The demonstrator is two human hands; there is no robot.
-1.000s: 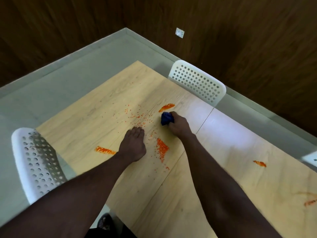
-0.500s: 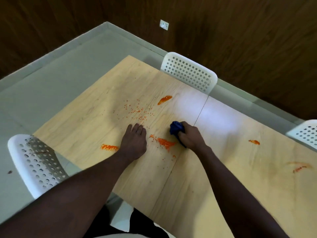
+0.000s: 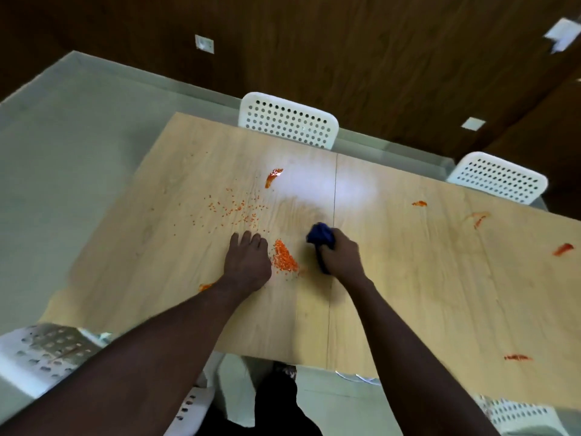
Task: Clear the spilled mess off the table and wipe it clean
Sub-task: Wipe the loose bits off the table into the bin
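Blue cloth, head view: bunched in my right grip, which clenches it against the light wood table at the centre seam. Left grip released, palm down on the table. Orange grain pile lies between both grips, just beside the left. Loose grains scatter beyond it. Orange smears spot the table elsewhere.

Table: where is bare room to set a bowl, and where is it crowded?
Bare wood: near the front edge between the forearms, and from the right hand to the red smears. Crowded: the orange pile between the left hand and the blue cloth, scattered grains beyond.
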